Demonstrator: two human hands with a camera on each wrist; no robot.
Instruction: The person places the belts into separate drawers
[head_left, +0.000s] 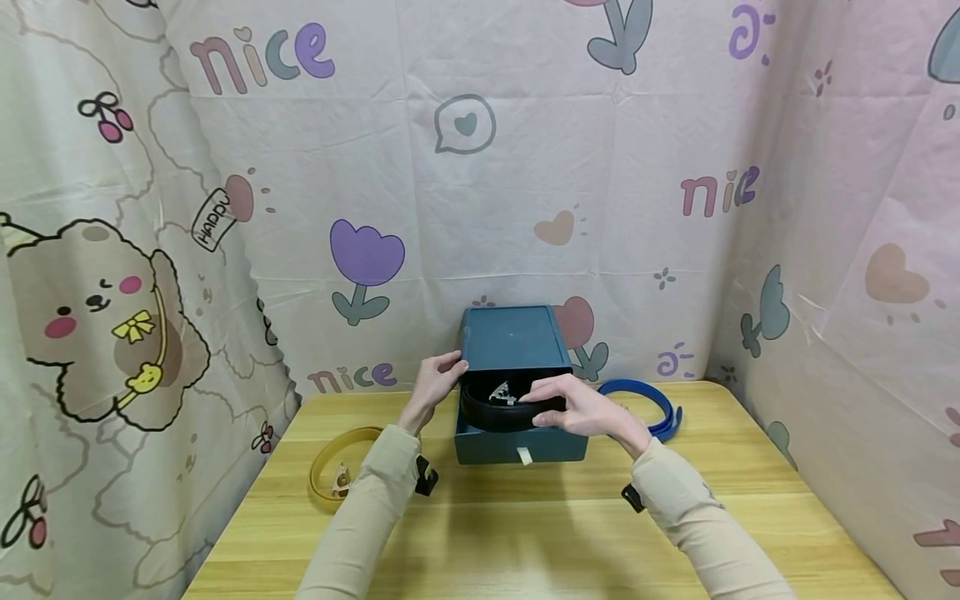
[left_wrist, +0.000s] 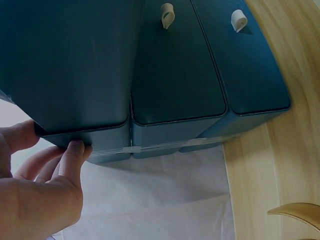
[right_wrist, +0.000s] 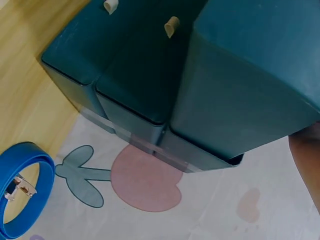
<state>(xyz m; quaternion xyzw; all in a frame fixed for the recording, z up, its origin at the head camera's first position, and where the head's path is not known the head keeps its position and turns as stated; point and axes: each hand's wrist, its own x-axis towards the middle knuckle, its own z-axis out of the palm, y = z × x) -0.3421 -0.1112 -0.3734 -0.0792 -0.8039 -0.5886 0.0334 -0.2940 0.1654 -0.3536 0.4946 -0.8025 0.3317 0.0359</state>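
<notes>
A teal drawer box (head_left: pixel 517 337) stands at the back of the table, its top drawer (left_wrist: pixel 70 55) pulled out. My left hand (head_left: pixel 435 385) grips the box's upper left edge; the left wrist view shows thumb and fingers (left_wrist: pixel 75 150) at its side. A coiled black belt (head_left: pixel 491 417) with a silver buckle (head_left: pixel 502 393) is at the top drawer's opening. My right hand (head_left: pixel 581 408) pinches the belt's right side between thumb and fingers. In the right wrist view, only part of that hand (right_wrist: pixel 307 157) shows at the right edge; the belt is hidden there.
Left of the box lies a coiled yellow belt (head_left: pixel 318 467), partly behind my left sleeve. A coiled blue belt (head_left: pixel 637 386) lies to the right. Two lower drawers carry white pull tabs (left_wrist: pixel 239 20). A printed cloth (head_left: pixel 480 208) hangs behind the table (head_left: pixel 525 533).
</notes>
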